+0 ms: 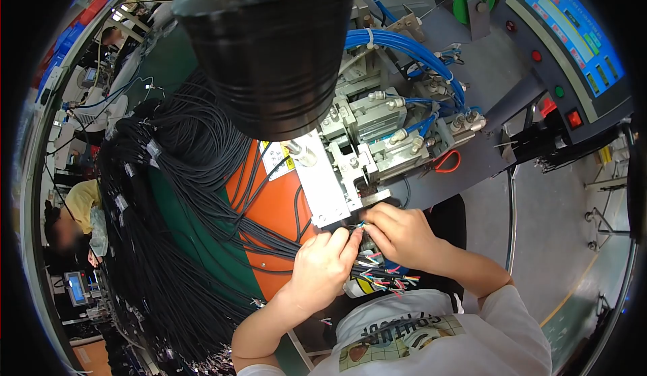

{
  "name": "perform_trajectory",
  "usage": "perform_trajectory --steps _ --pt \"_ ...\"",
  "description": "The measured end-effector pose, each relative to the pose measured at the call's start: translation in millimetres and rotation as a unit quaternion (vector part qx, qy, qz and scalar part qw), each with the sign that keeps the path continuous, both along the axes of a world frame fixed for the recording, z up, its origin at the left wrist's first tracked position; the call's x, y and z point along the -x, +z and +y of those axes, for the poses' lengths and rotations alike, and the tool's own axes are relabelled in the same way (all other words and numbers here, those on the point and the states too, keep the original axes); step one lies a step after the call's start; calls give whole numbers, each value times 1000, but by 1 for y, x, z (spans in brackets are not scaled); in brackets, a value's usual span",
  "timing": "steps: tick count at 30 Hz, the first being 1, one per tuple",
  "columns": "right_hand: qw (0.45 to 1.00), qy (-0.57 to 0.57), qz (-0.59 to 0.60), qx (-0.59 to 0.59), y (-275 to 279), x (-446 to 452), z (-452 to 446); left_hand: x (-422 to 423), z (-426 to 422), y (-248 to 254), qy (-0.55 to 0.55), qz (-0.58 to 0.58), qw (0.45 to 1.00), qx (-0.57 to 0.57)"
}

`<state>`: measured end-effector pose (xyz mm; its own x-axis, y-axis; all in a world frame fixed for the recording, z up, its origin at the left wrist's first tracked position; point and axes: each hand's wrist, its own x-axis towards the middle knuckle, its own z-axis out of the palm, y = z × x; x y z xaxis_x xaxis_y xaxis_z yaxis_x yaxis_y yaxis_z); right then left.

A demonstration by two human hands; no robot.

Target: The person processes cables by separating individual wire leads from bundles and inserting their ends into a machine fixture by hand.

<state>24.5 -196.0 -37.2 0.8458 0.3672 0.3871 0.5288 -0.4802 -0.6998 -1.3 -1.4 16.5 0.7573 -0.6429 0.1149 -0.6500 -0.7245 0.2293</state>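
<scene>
My left hand (pixel 322 263) is closed, its fingertips pinching the end of a black cable just below the metal plate (pixel 323 187) of the machine. Beside it my right hand (pixel 402 236) is closed too, thumb and forefinger pressed around the small coloured wires (pixel 362 225) at that cable end. The two hands nearly touch. Under them lie several black cables with stripped ends (pixel 387 281) showing red, white, blue and green wires. The machine's metal clamps (pixel 354 163) stand just above my fingers.
A black funnel-shaped hood (pixel 266 59) hangs over the machine. Large bundles of black cable (pixel 155 254) cover the left side. Blue air tubes (pixel 411 45), red-handled scissors (pixel 446 162) and a control screen (pixel 573 32) are to the right. Another person (pixel 81 207) is at far left.
</scene>
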Motion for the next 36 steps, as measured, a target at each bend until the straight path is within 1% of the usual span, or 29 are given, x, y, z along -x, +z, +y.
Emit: perform_trajectory --steps 3,4,6,7,8,10,11,14,15,16,18,19,21,22,23,26,27,30,31,33,34,36 --pt "1000 5 -28 11 -2 3 0 -1 -1 3 14 11 1000 4" --pt "999 18 34 -5 -2 2 0 -1 -2 5 23 18 1000 2" --pt "987 42 152 -37 0 -8 -4 3 5 -2 55 42 995 77" --pt "979 46 183 -79 -5 -9 -3 6 10 -5 70 53 990 114" --pt "978 46 186 -83 -7 -10 -4 9 15 -5 82 42 985 148" --pt "975 46 194 -94 -9 -9 -4 11 24 -12 98 -11 983 153" --pt "976 46 198 -84 -9 -8 -5 13 25 -13 103 -7 984 147" --pt "990 3 135 -43 2 0 -10 15 27 -12 117 -9 984 137" --pt "983 19 170 -70 14 3 -13 11 26 -13 121 -19 983 139" --pt "977 57 175 -109 20 5 -13 9 24 -14 125 -29 982 141" --pt "956 128 188 -185 27 10 -12 7 20 -13 98 -21 979 179" --pt "965 141 138 -175 19 12 -12 5 18 -12 82 -19 977 197" --pt "950 123 168 -234 10 9 -8 7 15 -10 49 -7 972 232" --pt "941 115 182 -263 8 8 -5 8 15 -9 33 -2 968 249" --pt "875 124 281 -375 6 10 0 6 15 -8 43 19 966 253" --pt "779 156 411 -448 10 5 -6 3 16 -10 69 88 945 308" --pt "788 152 416 -427 9 3 -7 3 16 -11 89 124 937 313" --pt "790 168 419 -415 8 -1 -11 1 19 -15 72 133 939 308" --pt "787 161 450 -390 13 -2 -12 1 20 -15 60 141 942 298" --pt "794 178 409 -414 7 0 -7 -1 20 -13 36 156 947 277" --pt "797 187 387 -425 6 0 -4 -1 18 -13 32 113 959 258" --pt "858 156 335 -357 5 3 -4 3 7 -13 25 27 975 217"
